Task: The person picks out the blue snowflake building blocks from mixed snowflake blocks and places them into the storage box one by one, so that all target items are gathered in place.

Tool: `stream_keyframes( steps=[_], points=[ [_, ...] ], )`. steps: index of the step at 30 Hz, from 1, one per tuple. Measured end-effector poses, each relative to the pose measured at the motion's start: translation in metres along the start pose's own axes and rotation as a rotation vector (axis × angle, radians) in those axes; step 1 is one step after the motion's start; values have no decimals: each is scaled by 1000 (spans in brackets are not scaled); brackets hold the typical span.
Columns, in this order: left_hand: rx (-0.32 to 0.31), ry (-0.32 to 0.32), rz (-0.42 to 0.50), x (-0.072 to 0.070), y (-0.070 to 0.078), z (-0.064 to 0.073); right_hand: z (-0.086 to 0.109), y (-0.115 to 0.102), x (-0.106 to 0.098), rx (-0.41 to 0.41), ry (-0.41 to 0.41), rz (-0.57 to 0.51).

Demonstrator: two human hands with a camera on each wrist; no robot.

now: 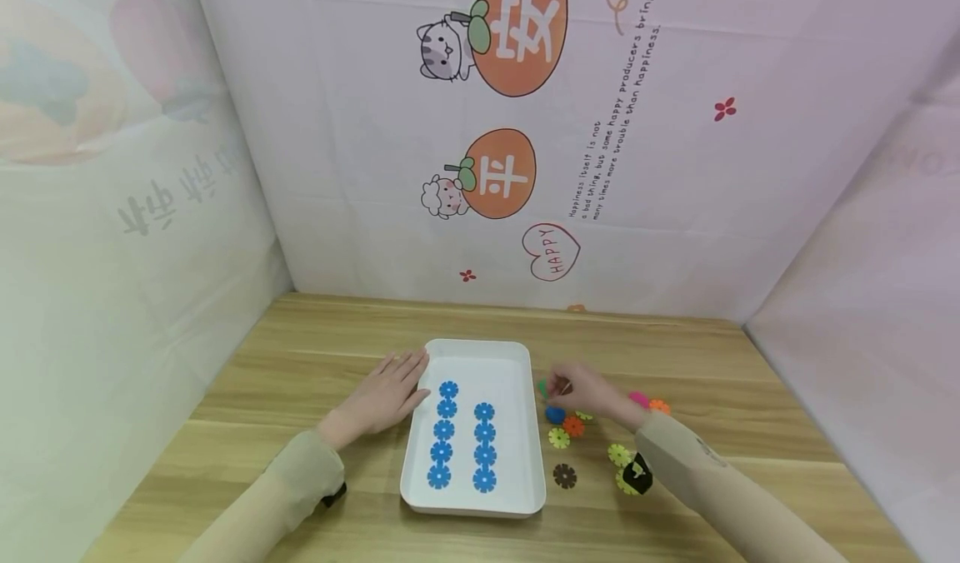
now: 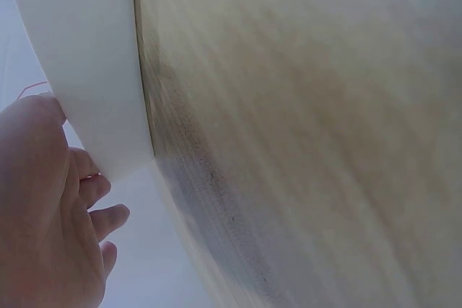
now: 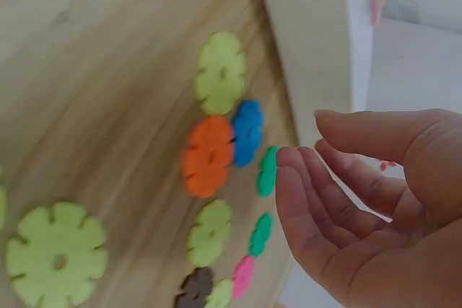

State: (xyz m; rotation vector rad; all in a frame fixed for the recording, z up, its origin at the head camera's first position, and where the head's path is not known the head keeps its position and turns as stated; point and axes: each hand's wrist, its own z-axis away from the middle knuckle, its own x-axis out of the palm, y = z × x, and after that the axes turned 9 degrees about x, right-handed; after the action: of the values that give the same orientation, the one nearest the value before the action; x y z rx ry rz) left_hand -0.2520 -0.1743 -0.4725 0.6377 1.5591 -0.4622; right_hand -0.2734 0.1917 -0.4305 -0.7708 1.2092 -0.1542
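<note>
My left hand (image 1: 386, 392) rests on the left rim of a white tray (image 1: 480, 512), fingers extended. The left wrist view shows its fingertips at the tray's pale side wall (image 2: 94, 48). Inside the tray lie two columns of blue notched snowflake discs (image 1: 445, 423), several in each, their edges meeting. My right hand (image 1: 588, 392) hovers right of the tray over loose discs. From the right wrist, its fingers are loosely curved, the thumb apart from them, with nothing between. Closest below are a blue disc (image 3: 247, 135), an orange disc (image 3: 201, 169) and a green disc (image 3: 267, 171).
More loose discs lie right of the tray: yellow-green (image 1: 558, 432), dark brown (image 1: 564, 468), pink (image 1: 638, 398) and orange (image 1: 659, 406). A black object (image 1: 637, 480) shows by the right sleeve. Printed white cloth walls (image 1: 360, 171) enclose the wooden table (image 1: 352, 321).
</note>
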Motion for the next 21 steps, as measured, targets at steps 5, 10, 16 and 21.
stream_keyframes(
  steps=[5, 10, 16, 21],
  points=[
    [-8, -9, -3, 1, 0, 0, 0, 12, 2, 35, -24, 30],
    [-10, -17, -4, 2, 0, 0, -2, 18, 6, 89, -28, 52],
    [-15, -26, -1, 1, 0, -1, -2, 18, 9, 97, -29, 48],
    [-11, -26, -12, 1, -1, -2, -2, 17, 12, 87, -21, 48]
  ],
)
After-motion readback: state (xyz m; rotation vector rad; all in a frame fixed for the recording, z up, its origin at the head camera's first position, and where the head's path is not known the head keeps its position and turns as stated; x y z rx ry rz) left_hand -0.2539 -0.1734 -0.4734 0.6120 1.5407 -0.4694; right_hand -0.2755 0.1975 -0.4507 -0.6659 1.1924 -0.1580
